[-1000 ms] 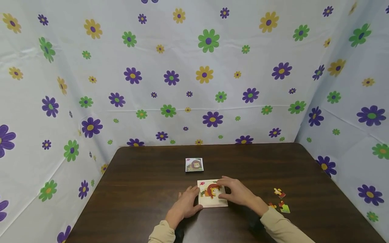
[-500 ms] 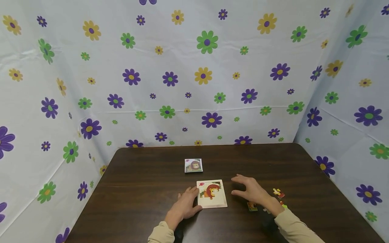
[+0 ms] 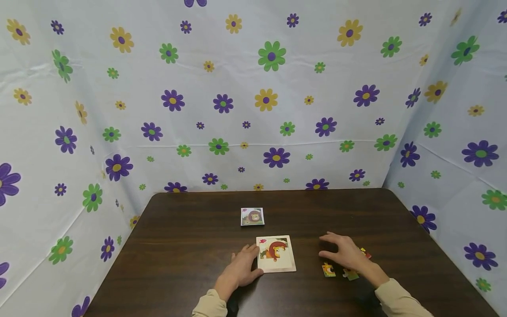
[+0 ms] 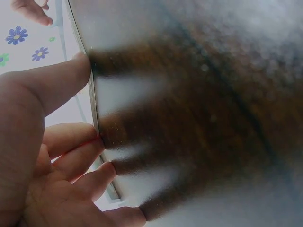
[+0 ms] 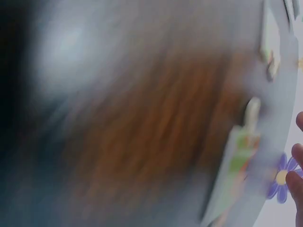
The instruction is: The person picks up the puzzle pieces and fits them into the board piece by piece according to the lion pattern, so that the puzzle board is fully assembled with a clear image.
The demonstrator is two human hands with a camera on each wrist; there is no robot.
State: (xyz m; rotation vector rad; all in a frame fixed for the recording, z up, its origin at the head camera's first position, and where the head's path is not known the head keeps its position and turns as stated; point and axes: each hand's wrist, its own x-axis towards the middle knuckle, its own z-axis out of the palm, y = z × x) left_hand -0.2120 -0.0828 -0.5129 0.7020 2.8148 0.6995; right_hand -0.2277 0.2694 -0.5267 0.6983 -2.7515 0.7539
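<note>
A square wooden puzzle board lies on the table, with a partly assembled lion picture in its upper part and bare pale wood below. My left hand rests at its left side and near corner, fingers fairly straight; in the left wrist view the fingertips touch the edge. To the right, my right hand hovers with fingers spread and nothing in them. Beneath and beside it lie loose jigsaw pieces: a yellow-orange one, a greenish one and a red-and-yellow one partly covered by the hand.
A small card with a lion picture lies behind the board. The dark wooden table has a flower-printed curtain around its back and sides. Blur hides much of the right wrist view, where a jigsaw piece shows.
My right hand has lifted off the board and moved right to the loose jigsaw pieces, uncovering the yellow-orange one. My left hand has stayed at the board's edge.
</note>
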